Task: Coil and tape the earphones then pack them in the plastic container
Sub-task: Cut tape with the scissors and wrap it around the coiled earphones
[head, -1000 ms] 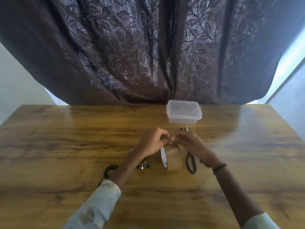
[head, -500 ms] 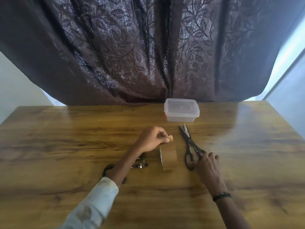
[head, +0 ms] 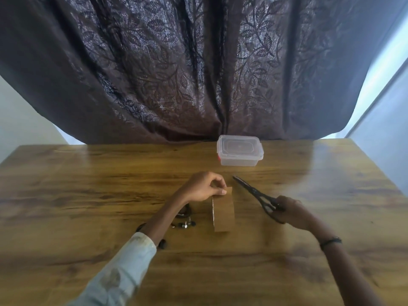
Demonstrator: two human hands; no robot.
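Tape [head: 224, 212] stands on its edge near the middle of the table [head: 88, 184]. The left hand [head: 202, 187] pinches its loose end at the top. The right hand [head: 291, 212], off to the right, grips the scissors [head: 256, 194], whose long blades point at the back edge and toward that loose end. The earphones [head: 184, 219] lie just left of the roll, under the left arm, not taped yet. One roll, one pair of scissors, one closed plastic container [head: 240, 150] by the back edge.

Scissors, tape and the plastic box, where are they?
scissors [head: 254, 191], head view, on the blades.
tape roll [head: 224, 215], head view, on its brown outer band.
plastic container [head: 239, 161], head view, on its clear front wall.
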